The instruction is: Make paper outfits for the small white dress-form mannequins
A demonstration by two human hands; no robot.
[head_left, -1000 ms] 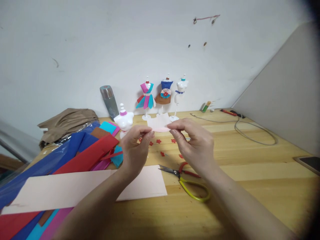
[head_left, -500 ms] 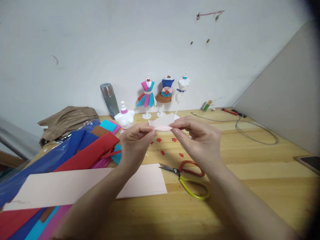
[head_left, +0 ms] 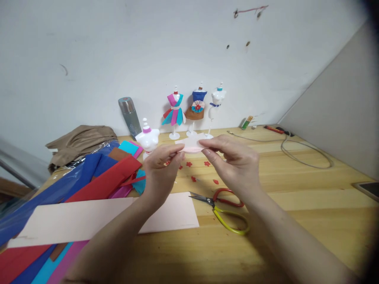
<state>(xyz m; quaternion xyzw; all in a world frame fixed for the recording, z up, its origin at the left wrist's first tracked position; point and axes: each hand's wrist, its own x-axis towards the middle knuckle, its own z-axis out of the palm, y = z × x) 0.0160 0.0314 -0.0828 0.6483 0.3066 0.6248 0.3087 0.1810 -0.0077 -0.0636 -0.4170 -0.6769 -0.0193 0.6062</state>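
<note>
A small pale pink sheet [head_left: 192, 144], paper or thin felt, is stretched between my hands above the wooden table [head_left: 290, 221]. Its near edge is bent over. My left hand [head_left: 162, 167] pinches its left end between thumb and fingers. At the right end my right hand [head_left: 237, 161] grips it the same way. Below the hands lie scissors [head_left: 211, 202] with one red and one yellow handle, blades apart. A long pale pink strip [head_left: 79, 221] lies under my left forearm. Several small red flower cut-outs [head_left: 189, 164] are scattered behind the scissors.
Mini dress forms [head_left: 175, 104] stand along the wall; another white bust [head_left: 147, 138] is nearer. A grey thermos [head_left: 130, 118] leans at the back left. Coloured sheets [head_left: 103, 179] and brown cloth [head_left: 85, 144] pile up left. A cable [head_left: 284, 148] and phone [head_left: 367, 189] lie right.
The fold along the pink sheet's near edge looks flatter, and my right fingers have shifted slightly left along it. The camera view has moved a little. Both hands keep their pinch.
</note>
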